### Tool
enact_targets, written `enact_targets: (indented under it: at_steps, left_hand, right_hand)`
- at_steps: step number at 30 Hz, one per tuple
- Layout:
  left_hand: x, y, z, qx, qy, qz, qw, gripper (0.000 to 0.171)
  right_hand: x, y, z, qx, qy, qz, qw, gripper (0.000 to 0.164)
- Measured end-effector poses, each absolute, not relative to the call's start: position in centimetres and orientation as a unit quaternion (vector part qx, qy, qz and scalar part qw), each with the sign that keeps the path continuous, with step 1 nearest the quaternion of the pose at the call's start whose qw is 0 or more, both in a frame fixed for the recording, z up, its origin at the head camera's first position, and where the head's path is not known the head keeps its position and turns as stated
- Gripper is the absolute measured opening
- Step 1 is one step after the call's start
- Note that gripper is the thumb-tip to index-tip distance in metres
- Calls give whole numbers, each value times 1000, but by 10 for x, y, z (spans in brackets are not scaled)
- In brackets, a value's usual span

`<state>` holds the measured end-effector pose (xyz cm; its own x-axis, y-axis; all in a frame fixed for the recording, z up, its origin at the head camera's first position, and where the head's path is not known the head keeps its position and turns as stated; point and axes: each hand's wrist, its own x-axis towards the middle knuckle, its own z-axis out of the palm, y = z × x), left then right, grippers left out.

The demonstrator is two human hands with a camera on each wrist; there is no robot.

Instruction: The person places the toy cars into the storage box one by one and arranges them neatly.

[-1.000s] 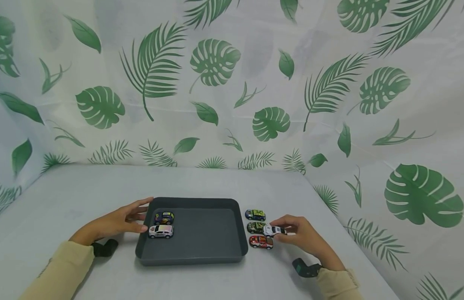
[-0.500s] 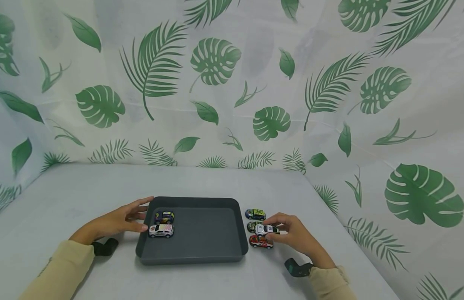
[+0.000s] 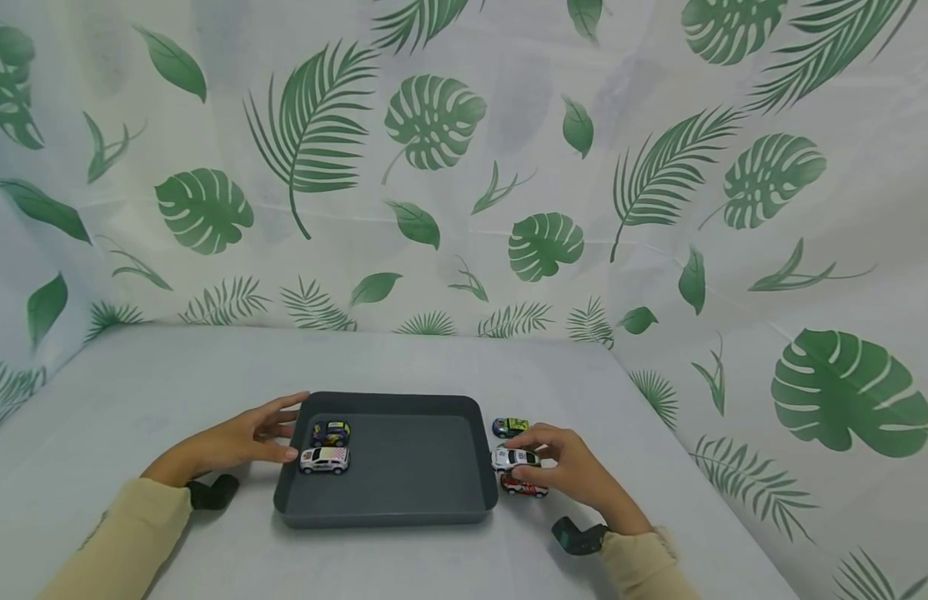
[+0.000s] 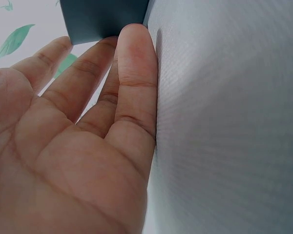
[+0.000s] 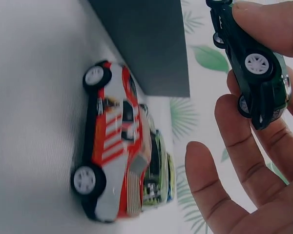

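Moving left since the earlier picture, the right hand (image 3: 567,465) has brought a small white toy car with black windows (image 3: 513,459) to the right edge of a dark grey, flat tray (image 3: 411,479). In the head view, its fingers pinch the car, low and right of the middle. At lower left, the left hand (image 3: 246,440) touches the tray's side. In the left wrist view, its fingers are loose, near the top. In the right wrist view, the pinched car is at upper right; a red toy car with white stripes (image 5: 115,141) is left of the middle.
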<state>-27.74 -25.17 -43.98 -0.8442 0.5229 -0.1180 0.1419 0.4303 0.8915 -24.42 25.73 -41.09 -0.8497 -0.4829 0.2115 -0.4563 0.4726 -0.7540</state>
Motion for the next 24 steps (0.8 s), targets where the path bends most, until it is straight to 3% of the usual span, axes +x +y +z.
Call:
enact_targets:
  at_steps: [24]
  left_hand:
    - [-277, -251, -439, 196, 824, 495, 193, 104]
  right_hand:
    - [-244, 220, -406, -294, 849, -440, 5, 32]
